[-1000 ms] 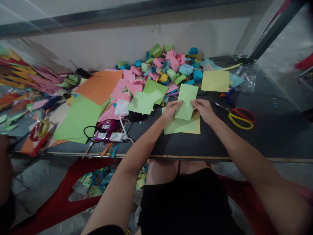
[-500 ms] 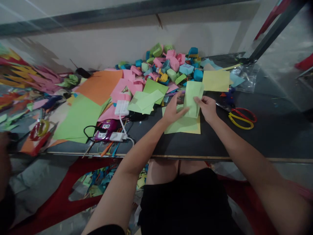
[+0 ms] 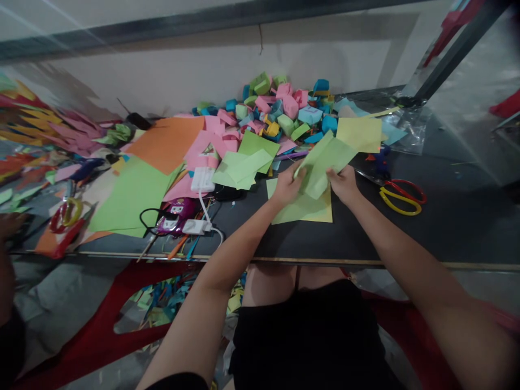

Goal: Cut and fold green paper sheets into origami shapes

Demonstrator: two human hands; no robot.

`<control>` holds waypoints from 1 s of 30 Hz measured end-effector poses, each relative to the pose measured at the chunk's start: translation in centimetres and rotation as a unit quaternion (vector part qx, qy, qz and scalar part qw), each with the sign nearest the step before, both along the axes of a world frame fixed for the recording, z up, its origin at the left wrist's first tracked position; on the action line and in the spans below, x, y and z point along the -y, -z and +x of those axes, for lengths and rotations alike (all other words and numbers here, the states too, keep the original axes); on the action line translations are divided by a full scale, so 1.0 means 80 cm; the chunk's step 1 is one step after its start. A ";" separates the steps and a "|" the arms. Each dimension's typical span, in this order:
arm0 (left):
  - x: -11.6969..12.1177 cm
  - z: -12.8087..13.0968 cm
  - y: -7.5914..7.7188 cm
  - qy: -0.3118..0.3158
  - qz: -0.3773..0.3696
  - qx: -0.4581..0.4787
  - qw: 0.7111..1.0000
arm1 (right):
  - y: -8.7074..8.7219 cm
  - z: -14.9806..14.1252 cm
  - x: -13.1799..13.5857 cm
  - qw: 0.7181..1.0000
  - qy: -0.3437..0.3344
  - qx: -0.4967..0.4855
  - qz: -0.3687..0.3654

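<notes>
A light green sheet of paper [image 3: 325,162] is lifted above the dark table [image 3: 447,227], partly opened and tilted up to the right. My left hand [image 3: 287,187] pinches its lower left edge. My right hand [image 3: 344,184] grips its lower right edge. Under both hands lie a flat green sheet [image 3: 296,208] and a yellow sheet [image 3: 326,208] beneath it.
A heap of folded paper boxes [image 3: 284,108] sits at the back. Yellow-and-red scissors [image 3: 400,196] lie to the right. Big orange and green sheets [image 3: 134,189], a white charger with cables [image 3: 195,225] and a purple device lie left. A yellow square [image 3: 359,134] lies behind. Another person's hand [image 3: 8,225] is at far left.
The folded green sheet has been lifted and spread open, swinging up toward the right. Both hands stayed at its lower edges.
</notes>
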State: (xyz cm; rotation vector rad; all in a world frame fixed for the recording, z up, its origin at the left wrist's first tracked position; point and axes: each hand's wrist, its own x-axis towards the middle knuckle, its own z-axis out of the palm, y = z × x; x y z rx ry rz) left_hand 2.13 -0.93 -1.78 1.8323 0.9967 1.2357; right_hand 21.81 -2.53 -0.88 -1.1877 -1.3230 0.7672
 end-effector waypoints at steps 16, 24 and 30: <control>-0.008 -0.007 -0.024 -0.072 -0.267 0.225 0.934 | 0.001 0.018 -0.013 0.998 0.041 -0.049 0.001; -0.016 -0.019 -0.022 -0.050 -0.244 0.217 0.944 | -0.002 0.016 -0.009 0.999 0.031 -0.034 -0.022; -0.018 -0.019 -0.021 -0.057 -0.238 0.195 0.950 | 0.000 0.018 -0.010 0.998 0.026 -0.040 -0.031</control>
